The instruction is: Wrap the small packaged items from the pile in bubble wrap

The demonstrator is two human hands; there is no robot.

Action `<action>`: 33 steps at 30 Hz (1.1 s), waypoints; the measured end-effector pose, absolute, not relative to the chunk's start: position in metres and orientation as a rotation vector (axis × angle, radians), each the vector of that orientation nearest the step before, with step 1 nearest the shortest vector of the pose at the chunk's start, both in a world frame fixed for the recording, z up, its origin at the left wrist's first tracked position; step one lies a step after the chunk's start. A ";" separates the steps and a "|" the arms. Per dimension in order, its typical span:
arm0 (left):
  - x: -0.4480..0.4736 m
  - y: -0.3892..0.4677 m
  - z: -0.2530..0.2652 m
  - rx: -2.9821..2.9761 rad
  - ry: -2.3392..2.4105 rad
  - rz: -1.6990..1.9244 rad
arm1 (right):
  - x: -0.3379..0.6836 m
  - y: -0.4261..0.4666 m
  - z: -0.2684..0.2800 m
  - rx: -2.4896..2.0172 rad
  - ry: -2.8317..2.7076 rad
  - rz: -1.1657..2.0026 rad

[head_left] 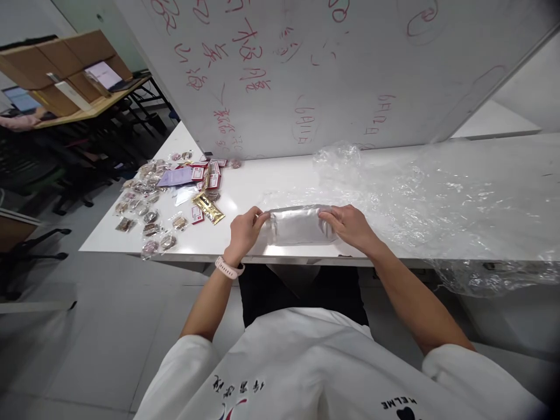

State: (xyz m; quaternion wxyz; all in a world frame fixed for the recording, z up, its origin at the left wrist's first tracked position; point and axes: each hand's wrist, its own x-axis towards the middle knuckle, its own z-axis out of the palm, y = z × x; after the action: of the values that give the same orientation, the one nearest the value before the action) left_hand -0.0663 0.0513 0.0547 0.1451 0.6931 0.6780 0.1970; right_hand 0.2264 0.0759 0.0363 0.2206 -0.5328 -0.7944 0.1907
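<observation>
A silvery, partly clear pouch (297, 226) lies sideways at the table's front edge, between my two hands. My left hand (245, 230), with a pink band on its wrist, pinches the pouch's upper left corner. At the opposite end, my right hand (349, 226) grips the upper right part between thumb and fingers. The pouch looks flat; whether anything is inside cannot be made out. Behind it lies crinkled clear plastic film (284, 197).
Small wrapped snacks (151, 217), a gold packet (208, 207), red-and-white packets (214, 179) and a purple packet (175, 177) crowd the table's left side. Clear plastic wrap (420, 204) spreads rightward and hangs over the front edge. A whiteboard (350, 76) stands behind. A person's arm (20, 122) shows far left.
</observation>
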 end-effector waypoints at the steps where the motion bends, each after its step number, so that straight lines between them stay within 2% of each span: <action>1: -0.066 0.059 0.054 2.006 1.987 0.491 | 0.226 0.080 0.037 -1.585 -2.198 0.505; 4: -0.066 0.076 0.048 2.045 2.006 0.261 | 0.219 0.080 0.043 -1.723 -2.158 0.160; 7: -0.062 0.077 0.048 2.114 2.014 0.269 | 0.203 0.066 0.050 -1.516 -2.114 -0.029; 9: -0.055 0.064 0.050 2.235 2.033 0.518 | 0.187 0.055 0.050 -1.328 -2.219 0.070; 12: -0.039 0.024 0.052 2.203 1.940 1.128 | 0.166 0.048 0.035 -1.143 -2.458 0.234; 14: -0.031 -0.012 0.049 1.934 1.752 1.338 | 0.159 0.049 0.020 -1.142 -2.540 0.277; 17: -0.027 -0.054 0.042 1.190 1.492 1.337 | 0.159 0.051 0.002 -1.183 -2.547 0.280; 22: -0.047 -0.054 0.055 0.052 1.102 1.479 | 0.162 0.051 -0.001 -1.176 -2.526 0.286; 25: -0.053 -0.038 0.070 -0.185 0.970 1.446 | 0.161 0.050 -0.001 -1.166 -2.514 0.301; 30: -0.036 -0.049 0.083 -0.232 1.129 1.576 | 0.162 0.050 -0.002 -1.168 -2.508 0.287; 33: -0.033 -0.056 0.083 -0.258 1.100 1.492 | 0.162 0.050 -0.002 -1.170 -2.508 0.282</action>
State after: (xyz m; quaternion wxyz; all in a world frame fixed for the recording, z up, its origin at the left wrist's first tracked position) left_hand -0.0332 -0.0560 0.0832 0.5933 -0.1110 0.4731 0.6417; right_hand 0.1618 0.0502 -0.0018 0.1789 -0.4137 -0.8870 0.0998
